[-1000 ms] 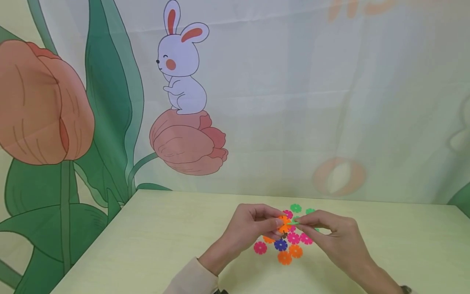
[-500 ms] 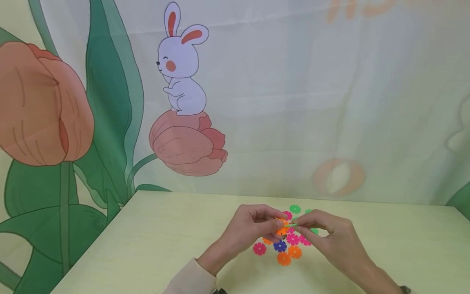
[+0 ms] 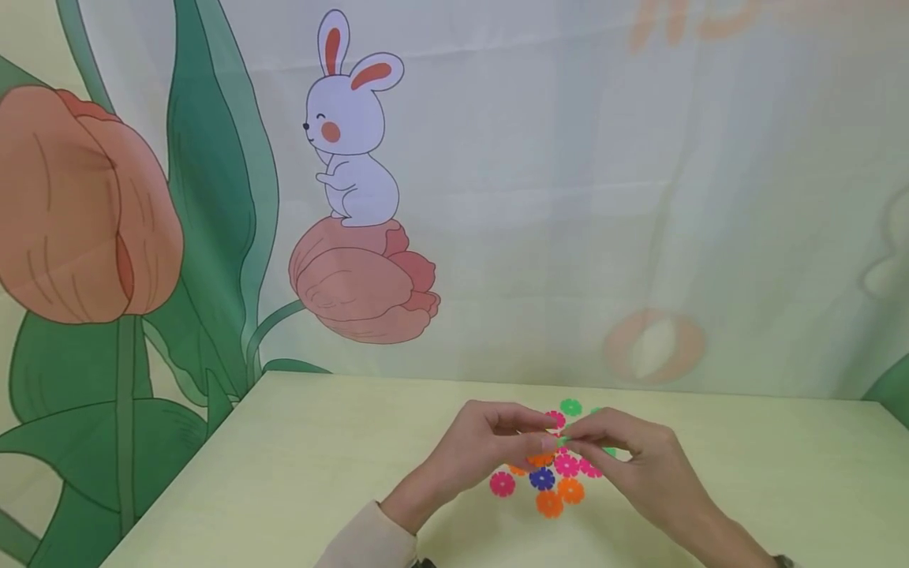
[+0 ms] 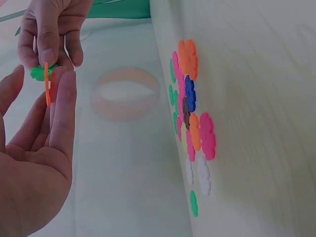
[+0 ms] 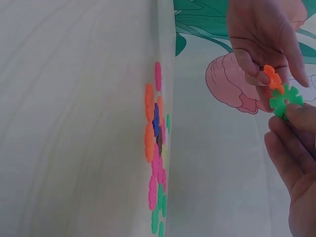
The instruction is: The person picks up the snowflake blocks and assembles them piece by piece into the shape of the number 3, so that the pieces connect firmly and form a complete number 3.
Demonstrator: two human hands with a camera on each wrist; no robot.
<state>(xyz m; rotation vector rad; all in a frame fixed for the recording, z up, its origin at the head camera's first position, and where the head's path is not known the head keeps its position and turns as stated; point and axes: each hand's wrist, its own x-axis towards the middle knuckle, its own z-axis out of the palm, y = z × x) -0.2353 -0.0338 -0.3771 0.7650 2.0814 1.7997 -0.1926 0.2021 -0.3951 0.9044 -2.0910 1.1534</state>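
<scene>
My left hand (image 3: 490, 442) pinches an orange notched plastic disc (image 5: 272, 78), seen edge-on in the left wrist view. My right hand (image 3: 639, 454) pinches a green notched disc (image 5: 286, 101) between thumb and fingers. The two discs meet at their rims, set at an angle to each other; how deep the slots engage is hard to tell. In the head view the fingers cover most of both. Below the hands lie loose discs on the table, among them a blue disc (image 3: 543, 478), a pink disc (image 3: 503, 483) and an orange one (image 3: 549, 503).
The pale tabletop (image 3: 319, 442) reaches back to a printed cloth (image 3: 497, 237) with a rabbit and tulips. A green disc (image 3: 571, 407) lies behind the hands. White discs (image 4: 204, 175) show at the cluster's end in the left wrist view.
The hands have drawn slightly closer together. The orange disc has tilted from facing the head camera to lying flatter, and the green disc's visible part has shrunk between the fingertips.
</scene>
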